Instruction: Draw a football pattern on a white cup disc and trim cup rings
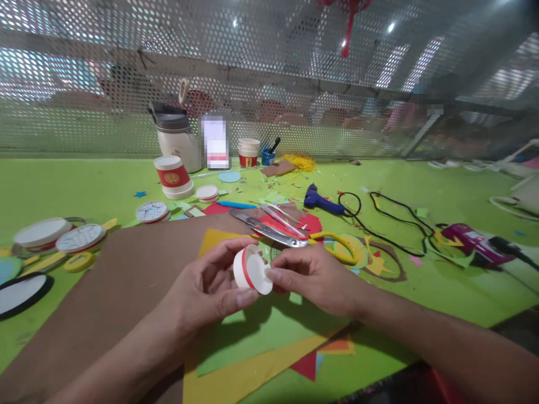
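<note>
My left hand point(213, 286) is wrapped round a short white paper cup piece point(242, 269) with a red stripe, its thumb below and fingers behind. The piece is tilted, with its hollow side facing right. My right hand point(315, 278) pinches this piece at its right edge between thumb and fingers; the fingertips partly hide the spot. Just beyond my hands lie scissors point(269, 229) with yellow handles. Beneath them are a green paper sheet point(252, 342), a yellow sheet point(244, 387) and a large brown sheet point(126, 292).
A blue glue gun point(322, 201) lies right of the scissors, its black cord running to a purple power box point(475, 244). Round white lids point(80, 238) lie at left. Behind stand paper cups point(172, 177), a kettle-like jug point(177, 134) and a phone point(215, 141), before a perforated screen point(269, 101).
</note>
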{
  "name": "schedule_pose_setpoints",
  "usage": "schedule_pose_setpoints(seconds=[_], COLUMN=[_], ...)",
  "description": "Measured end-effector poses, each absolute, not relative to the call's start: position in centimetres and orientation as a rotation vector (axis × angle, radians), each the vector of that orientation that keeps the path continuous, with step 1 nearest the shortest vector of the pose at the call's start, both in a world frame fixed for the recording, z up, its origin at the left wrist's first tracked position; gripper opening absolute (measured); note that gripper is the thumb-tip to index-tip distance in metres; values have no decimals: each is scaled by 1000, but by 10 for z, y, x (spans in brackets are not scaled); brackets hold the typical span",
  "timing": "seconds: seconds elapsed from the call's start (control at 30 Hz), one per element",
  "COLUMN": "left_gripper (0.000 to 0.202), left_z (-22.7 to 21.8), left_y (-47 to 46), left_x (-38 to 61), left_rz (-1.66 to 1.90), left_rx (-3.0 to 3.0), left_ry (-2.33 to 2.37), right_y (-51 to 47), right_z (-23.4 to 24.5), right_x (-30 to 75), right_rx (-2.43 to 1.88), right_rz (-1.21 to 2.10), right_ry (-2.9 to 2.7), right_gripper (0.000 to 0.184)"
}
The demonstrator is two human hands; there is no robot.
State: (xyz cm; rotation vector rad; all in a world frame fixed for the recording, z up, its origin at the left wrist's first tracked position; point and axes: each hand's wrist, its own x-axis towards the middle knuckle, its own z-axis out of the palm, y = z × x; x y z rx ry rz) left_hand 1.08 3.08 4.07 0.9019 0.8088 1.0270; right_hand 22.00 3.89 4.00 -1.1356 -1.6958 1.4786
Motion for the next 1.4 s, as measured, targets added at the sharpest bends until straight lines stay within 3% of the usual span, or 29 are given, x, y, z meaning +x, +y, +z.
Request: schedule_pose_setpoints(seconds=[0.4,0.57,0.67,0.73,0.83,0.97,1.2,1.4], left_gripper=[50,54,54,44,28,28,29,47], left_z=[39,46,49,49,48,45,37,30], left_y=[30,31,32,34,38,40,41,43], left_x=[11,9,5,2,1,2,1,4], left_rz=[1003,1020,983,974,932,828,648,568], left_rx=[951,894,852,827,803,764,699,759], left_ry=[767,813,843,823,735,601,500,555], right_y=[36,43,52,57,58,52,50,47], right_z=[44,43,37,34,35,41,33,34], right_x=[217,225,230,233,235,235,228,224], right_rx=[-1136,-1172,-1154,-1139,-1085,-805,-593,-597], right_rz=[1514,1197,1077,1063,1044,878,888,1109], right_ry=[-1532,-1639,-1644,-1658,-1763,-2123,-2070,-1875], right_gripper=[25,35,21,17,34,53,11,4])
